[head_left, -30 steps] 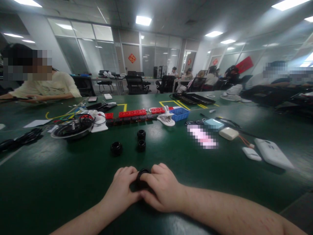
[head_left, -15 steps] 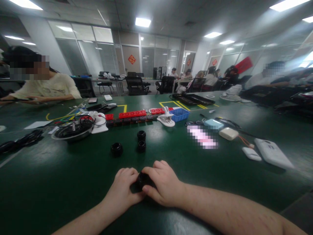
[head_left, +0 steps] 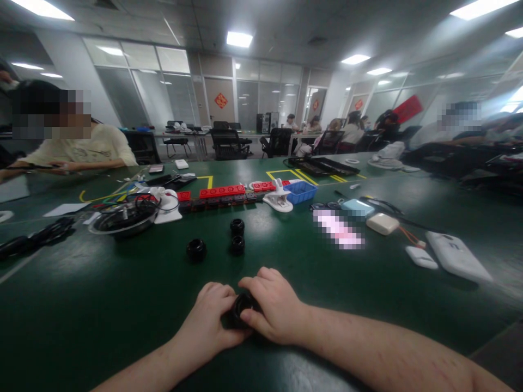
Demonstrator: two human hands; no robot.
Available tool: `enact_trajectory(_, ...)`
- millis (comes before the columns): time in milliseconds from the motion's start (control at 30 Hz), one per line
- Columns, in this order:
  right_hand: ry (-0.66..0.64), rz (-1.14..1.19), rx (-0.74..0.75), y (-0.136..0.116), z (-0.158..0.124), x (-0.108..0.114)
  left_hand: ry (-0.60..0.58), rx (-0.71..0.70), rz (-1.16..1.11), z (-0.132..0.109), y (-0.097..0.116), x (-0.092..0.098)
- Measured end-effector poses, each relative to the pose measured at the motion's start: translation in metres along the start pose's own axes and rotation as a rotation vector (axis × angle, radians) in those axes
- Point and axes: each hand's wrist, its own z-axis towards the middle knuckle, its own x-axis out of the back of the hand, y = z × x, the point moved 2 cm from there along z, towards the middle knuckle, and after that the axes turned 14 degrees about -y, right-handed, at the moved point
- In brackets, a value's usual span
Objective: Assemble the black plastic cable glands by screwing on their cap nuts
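A black, round, ring-like part (head_left: 241,310) with an open centre is held between my two hands just above or on the green table. From the left, my left hand (head_left: 214,314) grips its side, thumb below and fingers above. Curled over its right side is my right hand (head_left: 278,306), the thumb at its opening. The hands hide much of the part. Ahead on the table stand similar black ring-like parts: one (head_left: 196,250) to the left, and two close together, a nearer one (head_left: 237,245) and a farther one (head_left: 237,226).
Beyond lie red-and-black strips (head_left: 223,192), a white clip-like stand (head_left: 278,198) and a blue bin (head_left: 301,192). A metal bowl (head_left: 126,223) with black contents sits left. Rightward are a white power bank (head_left: 457,253) and a white case (head_left: 420,257). A person (head_left: 92,144) sits across.
The held ring-like part has turned, and its opening now shows more plainly. My left hand has shifted slightly right; my right hand has barely moved.
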Motion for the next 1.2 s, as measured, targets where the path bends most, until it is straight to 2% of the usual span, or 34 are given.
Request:
enact_trajectory(367, -0.008, 0.031, -0.025, -0.0035, -0.0009, 0.002, 0.028, -0.003, 0.008, 0.001, -0.0002, -0.0012)
enact_trajectory(733, -0.015, 0.05, 0.015, -0.0002, 0.0004, 0.0001, 0.028, -0.003, -0.014, -0.0009, 0.0025, 0.0015)
enact_trajectory(933, 0.032, 0.121, 0.065, -0.0004, -0.0011, 0.0, 0.021, -0.015, -0.046, 0.0002, -0.0021, -0.0012)
enact_trajectory(1200, 0.02, 0.173, 0.139, -0.0033, 0.0009, 0.0007, 0.019, -0.015, -0.043, -0.0004, 0.0034, 0.0011)
